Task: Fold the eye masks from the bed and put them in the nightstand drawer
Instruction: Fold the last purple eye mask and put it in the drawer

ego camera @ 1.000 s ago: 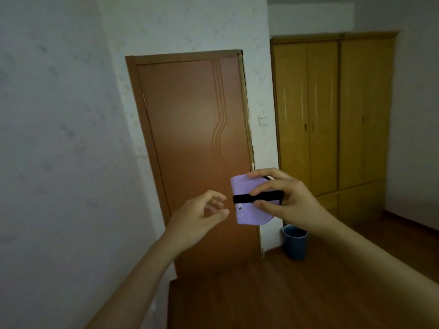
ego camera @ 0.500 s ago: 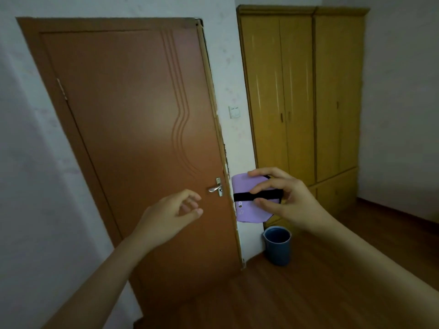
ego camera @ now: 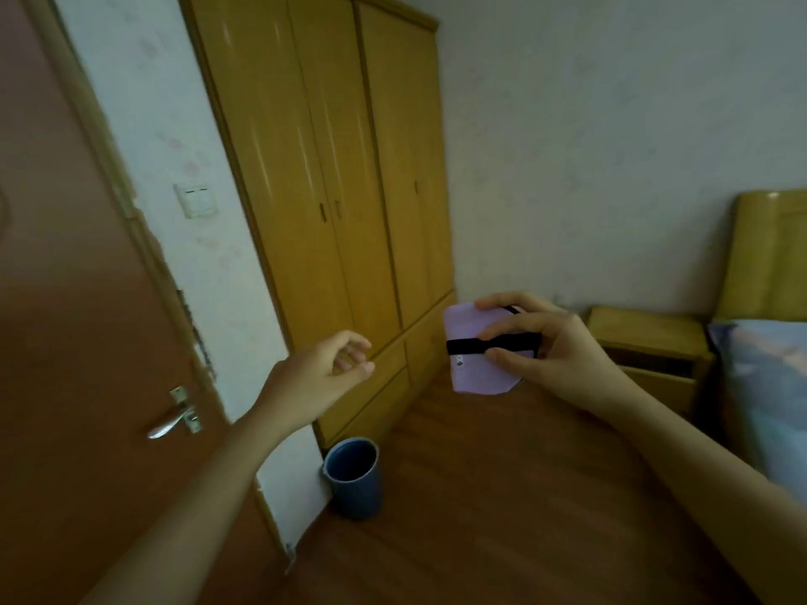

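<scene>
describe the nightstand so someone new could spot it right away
Start at the tall yellow wardrobe on the far wall and look right, along the floor, to the bed's headboard. The nightstand is the low yellow wooden box wedged beside that headboard. Unlike the wardrobe, it is short and shows a dark open gap below its top.

Floor [ego camera: 502, 495]: bare wood, open between the hands and the nightstand [ego camera: 646, 342].
Nightstand front: dark drawer gap facing the room, nothing before it.
Right: bed [ego camera: 768, 386] touches the nightstand, closing that side.
Left: wardrobe [ego camera: 332, 168] and door [ego camera: 65, 299] wall that side.
Low: bin [ego camera: 353, 478] by the wardrobe foot.
</scene>
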`<state>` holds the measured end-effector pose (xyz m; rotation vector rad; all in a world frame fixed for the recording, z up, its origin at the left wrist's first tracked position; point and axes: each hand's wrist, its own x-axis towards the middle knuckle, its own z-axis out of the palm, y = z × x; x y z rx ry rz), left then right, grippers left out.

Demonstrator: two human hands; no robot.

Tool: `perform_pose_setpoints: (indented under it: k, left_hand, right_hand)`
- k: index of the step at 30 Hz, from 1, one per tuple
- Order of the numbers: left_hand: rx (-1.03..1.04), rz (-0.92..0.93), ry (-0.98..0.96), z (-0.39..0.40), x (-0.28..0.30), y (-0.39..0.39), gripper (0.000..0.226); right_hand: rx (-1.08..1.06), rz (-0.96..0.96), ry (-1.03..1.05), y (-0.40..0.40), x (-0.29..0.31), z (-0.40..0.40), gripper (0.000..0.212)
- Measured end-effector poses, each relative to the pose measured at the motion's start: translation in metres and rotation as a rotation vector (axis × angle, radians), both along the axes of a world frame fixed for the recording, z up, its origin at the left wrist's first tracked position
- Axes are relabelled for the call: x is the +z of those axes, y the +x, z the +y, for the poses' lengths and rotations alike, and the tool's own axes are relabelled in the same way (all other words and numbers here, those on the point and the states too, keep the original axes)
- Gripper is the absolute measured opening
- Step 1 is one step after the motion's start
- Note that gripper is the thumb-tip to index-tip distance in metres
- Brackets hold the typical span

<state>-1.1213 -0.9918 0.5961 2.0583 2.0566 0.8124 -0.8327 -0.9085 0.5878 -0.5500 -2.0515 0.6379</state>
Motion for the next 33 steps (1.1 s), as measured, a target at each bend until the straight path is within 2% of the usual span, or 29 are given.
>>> perform_pose_setpoints:
  k: [8, 18, 21, 26, 33]
  left_hand:
    - [-0.244, 0.012, -0.086, 0.236, -0.051, 0.093, 0.023]
    - [-0.392, -0.023, -0.099, 0.463, -0.046, 0.176, 0.023]
    - [-0.417, -0.097, -0.099, 0.526, -0.048, 0.186, 0.022]
    - [-0.467, -0.327, -0.088, 0.648, -0.081, 0.219, 0.024]
    - [-0.584, -0.409, -0.305, 0.812, -0.141, 0.298, 0.009]
  right_hand:
    - [-0.294, -0.087, 0.020, 0.100, -0.028, 0.160, 0.018]
    - [-0.344, -0.151, -0.055, 0.162, -0.028, 0.363, 0.017]
    - [-0.346, -0.153, -0.083, 0.170, -0.036, 0.418, 0.017]
    - [-0.413, -0.160, -0.138, 0.197, -0.063, 0.516, 0.017]
    - [-0.560, -0.176, -0.315, 0.254, -0.111, 0.642, 0.017]
